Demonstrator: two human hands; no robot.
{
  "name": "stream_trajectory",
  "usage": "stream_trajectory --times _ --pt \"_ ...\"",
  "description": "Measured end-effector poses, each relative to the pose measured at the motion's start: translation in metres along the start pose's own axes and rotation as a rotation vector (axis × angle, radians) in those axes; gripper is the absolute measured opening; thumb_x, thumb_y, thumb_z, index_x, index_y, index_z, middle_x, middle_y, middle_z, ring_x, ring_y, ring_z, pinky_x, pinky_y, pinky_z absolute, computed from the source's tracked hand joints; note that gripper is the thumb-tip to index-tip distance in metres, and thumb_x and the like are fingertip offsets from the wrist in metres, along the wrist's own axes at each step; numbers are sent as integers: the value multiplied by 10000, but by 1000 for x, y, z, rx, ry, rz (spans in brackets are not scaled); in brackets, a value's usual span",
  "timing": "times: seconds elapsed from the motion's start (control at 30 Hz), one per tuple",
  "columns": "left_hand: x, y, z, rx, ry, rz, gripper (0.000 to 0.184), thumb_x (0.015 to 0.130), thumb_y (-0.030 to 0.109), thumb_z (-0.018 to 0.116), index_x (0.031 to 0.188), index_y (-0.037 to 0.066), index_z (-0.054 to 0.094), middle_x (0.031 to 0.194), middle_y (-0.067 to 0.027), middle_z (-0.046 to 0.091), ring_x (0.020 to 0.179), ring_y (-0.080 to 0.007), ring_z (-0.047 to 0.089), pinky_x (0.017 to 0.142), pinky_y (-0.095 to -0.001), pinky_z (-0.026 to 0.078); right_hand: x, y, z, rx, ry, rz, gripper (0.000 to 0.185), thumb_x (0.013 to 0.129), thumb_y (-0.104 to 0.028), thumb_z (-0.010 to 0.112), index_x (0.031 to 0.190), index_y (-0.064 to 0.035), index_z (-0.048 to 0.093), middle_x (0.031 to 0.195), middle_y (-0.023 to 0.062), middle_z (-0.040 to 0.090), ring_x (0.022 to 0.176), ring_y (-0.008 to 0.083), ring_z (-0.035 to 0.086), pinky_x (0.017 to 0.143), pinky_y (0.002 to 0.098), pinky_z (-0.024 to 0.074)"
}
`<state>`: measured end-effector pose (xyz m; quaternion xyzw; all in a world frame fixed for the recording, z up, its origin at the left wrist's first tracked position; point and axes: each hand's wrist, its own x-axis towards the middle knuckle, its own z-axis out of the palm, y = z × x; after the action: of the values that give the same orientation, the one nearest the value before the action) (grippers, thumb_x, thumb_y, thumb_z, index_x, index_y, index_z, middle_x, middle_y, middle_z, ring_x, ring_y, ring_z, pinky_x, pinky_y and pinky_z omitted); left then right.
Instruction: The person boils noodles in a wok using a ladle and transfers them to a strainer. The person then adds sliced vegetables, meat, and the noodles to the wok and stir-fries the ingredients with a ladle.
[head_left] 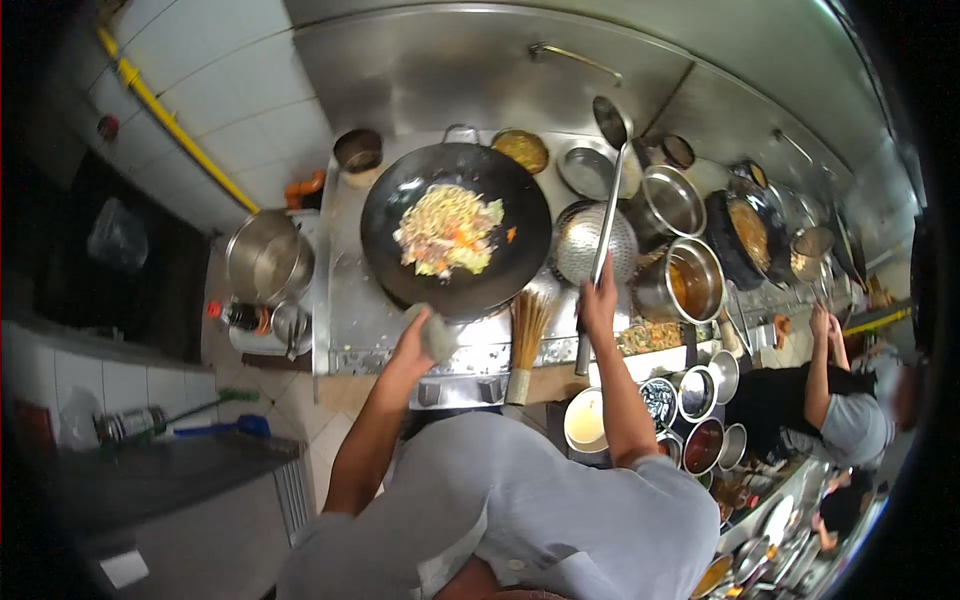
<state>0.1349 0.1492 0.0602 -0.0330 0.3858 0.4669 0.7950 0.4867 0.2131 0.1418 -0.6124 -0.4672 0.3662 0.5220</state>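
Note:
A large black wok sits on the stove, with noodles, shredded vegetables and orange bits heaped in its middle. My left hand is closed on a folded grey cloth at the wok's near rim. Whether the fingers also grip the wok through the cloth, I cannot tell. In my right hand, closed around its long handle, is a steel ladle. The ladle's bowl points away from me, above a round perforated strainer. Between the hands lies a bamboo wok brush.
Steel pots and a pot of orange-brown liquid crowd the right. Several sauce containers stand by my right elbow. A big steel pot is at left. A co-worker stands along the counter at right.

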Motion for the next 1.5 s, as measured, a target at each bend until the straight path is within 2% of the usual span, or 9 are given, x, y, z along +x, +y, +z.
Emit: stream_trajectory --times 0.1,0.13,0.23,0.4,0.6,0.67,0.7,0.8,1.5 --pt "-28 -2 -30 347 233 243 259 940 303 603 1110 107 617 959 -68 661 892 -243 647 818 -410 540 117 -2 -22 -289 162 -208 768 821 -28 548 1536 -82 273 816 158 632 641 251 603 638 389 493" --pt "-25 -4 -58 529 319 326 273 924 255 599 1141 89 608 1006 -70 654 921 -237 640 830 -403 531 156 11 -30 -249 169 -158 786 837 24 489 1562 -155 243 660 15 523 449 118 472 396 298 417" --pt "-31 -13 -130 823 538 494 527 852 197 647 1289 -49 485 1244 -182 588 1120 -329 588 950 -409 473 167 -39 -41 -190 78 -16 769 851 9 493 1562 -162 254 653 28 540 478 122 489 428 300 429" --pt "-49 -39 -179 1076 826 497 643 812 200 667 1315 -90 391 1208 -271 590 1145 -385 583 960 -421 463 97 -20 -46 -335 40 -169 780 827 3 494 1559 -159 276 679 22 529 506 101 485 453 291 425" --pt "-63 -45 -159 1253 864 434 616 801 195 659 1252 -112 374 1176 -338 567 1130 -453 571 957 -469 456 74 -82 -34 314 -41 226 617 901 4 470 1487 -167 387 630 -31 422 453 65 393 394 238 393" --pt "-57 -47 -173 1274 864 439 618 798 193 661 1247 -118 373 1177 -350 560 1121 -465 568 955 -477 455 101 -72 -37 974 -200 410 388 917 6 445 1284 -117 441 628 -24 427 457 65 406 393 239 418" --pt "-54 -47 -180 1293 869 446 620 795 191 663 1243 -123 371 1179 -362 553 1113 -476 564 953 -484 454 121 -53 -43 1248 -345 525 43 945 -29 447 959 -60 473 620 -13 433 448 65 421 393 208 419" --pt "-53 -50 -189 1279 819 549 624 794 193 661 1246 -122 369 1172 -351 560 1106 -477 567 959 -479 452 135 -74 -44 1709 -385 769 192 964 -55 436 772 -52 438 614 2 444 444 73 442 397 198 433" --pt "-61 -56 -174 1352 874 564 625 751 189 681 1248 -75 409 1164 -333 554 1098 -478 554 963 -497 446 170 -63 -50 1877 -445 937 208 942 -34 418 736 -22 440 631 34 463 441 112 498 410 222 484"
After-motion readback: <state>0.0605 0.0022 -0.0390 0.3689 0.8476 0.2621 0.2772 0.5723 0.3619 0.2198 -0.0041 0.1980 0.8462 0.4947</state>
